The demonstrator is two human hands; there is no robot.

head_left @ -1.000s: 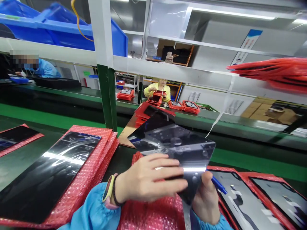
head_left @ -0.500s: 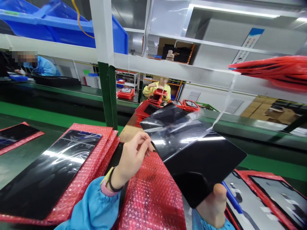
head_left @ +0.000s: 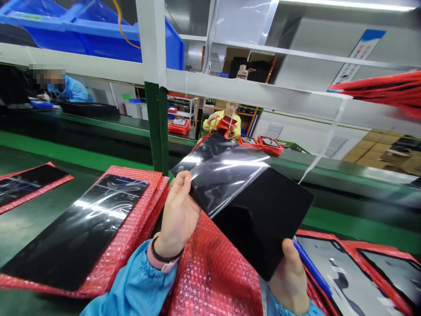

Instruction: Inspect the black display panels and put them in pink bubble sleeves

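My right hand (head_left: 290,275) grips the near corner of a glossy black panel (head_left: 266,215), tilted up in front of me. A blue pen (head_left: 312,268) sticks out from the same hand. My left hand (head_left: 177,215) pinches the edge of a clear protective film (head_left: 220,173), which is partly peeled off the far half of the panel. Below both hands lies a red bubble-wrap bag (head_left: 213,276).
A long black panel (head_left: 82,228) rests on red bubble-wrap bags (head_left: 131,219) at the left. More panels in red bags (head_left: 362,276) lie at the right. A green conveyor (head_left: 345,219) runs across, a post (head_left: 156,123) stands ahead, and a person in yellow (head_left: 223,123) works opposite.
My left hand left the panel's face, took the film's edge and pulled it back to the left. The panel has tilted, its bare dark surface now showing.
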